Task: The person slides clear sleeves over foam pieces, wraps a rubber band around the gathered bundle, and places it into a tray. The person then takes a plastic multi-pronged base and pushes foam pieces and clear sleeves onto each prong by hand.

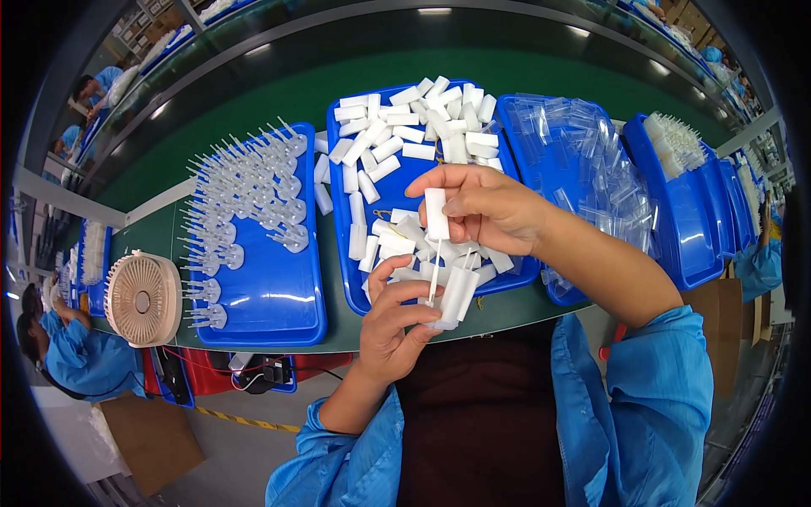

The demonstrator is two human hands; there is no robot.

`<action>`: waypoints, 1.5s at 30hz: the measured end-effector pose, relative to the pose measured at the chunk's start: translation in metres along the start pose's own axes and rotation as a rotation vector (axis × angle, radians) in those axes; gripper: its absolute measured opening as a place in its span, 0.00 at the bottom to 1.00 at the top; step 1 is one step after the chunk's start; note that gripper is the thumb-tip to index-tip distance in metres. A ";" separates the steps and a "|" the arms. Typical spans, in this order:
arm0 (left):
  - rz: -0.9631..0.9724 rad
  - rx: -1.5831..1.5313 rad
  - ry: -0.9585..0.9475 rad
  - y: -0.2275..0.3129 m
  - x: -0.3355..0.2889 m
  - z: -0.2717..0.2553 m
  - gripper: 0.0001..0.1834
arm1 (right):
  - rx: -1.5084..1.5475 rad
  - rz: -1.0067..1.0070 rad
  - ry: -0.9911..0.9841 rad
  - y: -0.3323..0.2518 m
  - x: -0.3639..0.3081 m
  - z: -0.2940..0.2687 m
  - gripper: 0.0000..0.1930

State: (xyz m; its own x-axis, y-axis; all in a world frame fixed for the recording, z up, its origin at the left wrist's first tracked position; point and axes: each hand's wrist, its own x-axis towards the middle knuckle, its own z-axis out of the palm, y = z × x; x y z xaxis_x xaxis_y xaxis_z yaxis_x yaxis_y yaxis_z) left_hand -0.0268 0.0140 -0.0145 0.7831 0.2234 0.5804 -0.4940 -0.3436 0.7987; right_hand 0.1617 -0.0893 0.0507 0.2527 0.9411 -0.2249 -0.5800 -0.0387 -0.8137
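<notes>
My left hand is closed around the bottom of a white base with upright thin prongs. At least one white cylinder stands on that base. Between the thumb and fingers of my right hand is another white cylinder, held upright just above a prong; whether the prong's tip is inside it I cannot tell. Both hands are over the near part of a blue tray with many loose white cylinders, some of them hidden behind my hands.
A blue tray on the left bears rows of pronged bases. Beside it stands a beige fan. On the right, a blue tray holds clear plastic sleeves; beyond is a tray with white pieces. Other people work at the sides.
</notes>
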 end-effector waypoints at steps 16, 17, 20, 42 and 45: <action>0.044 0.149 -0.089 0.008 0.004 0.004 0.09 | -0.605 -0.159 0.136 -0.009 -0.033 0.016 0.07; 0.045 0.145 -0.092 0.008 0.005 0.004 0.09 | -0.743 -0.220 0.170 -0.010 -0.035 0.018 0.05; 0.055 0.236 -0.108 0.010 0.004 0.005 0.10 | -0.917 -0.224 0.141 -0.016 -0.042 0.016 0.07; 0.079 0.226 -0.181 0.012 0.001 0.009 0.10 | -1.120 -0.385 -0.035 -0.011 -0.067 0.014 0.13; 0.096 0.210 -0.148 0.014 0.003 0.011 0.11 | -0.704 -0.155 0.017 -0.014 -0.068 0.018 0.10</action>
State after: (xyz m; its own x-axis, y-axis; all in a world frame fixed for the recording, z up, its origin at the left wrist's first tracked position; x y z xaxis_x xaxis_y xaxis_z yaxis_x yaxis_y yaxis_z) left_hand -0.0274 -0.0007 -0.0031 0.7908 0.0506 0.6100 -0.4915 -0.5415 0.6821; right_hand 0.1380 -0.1467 0.0870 0.3069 0.9482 -0.0823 0.0993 -0.1179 -0.9880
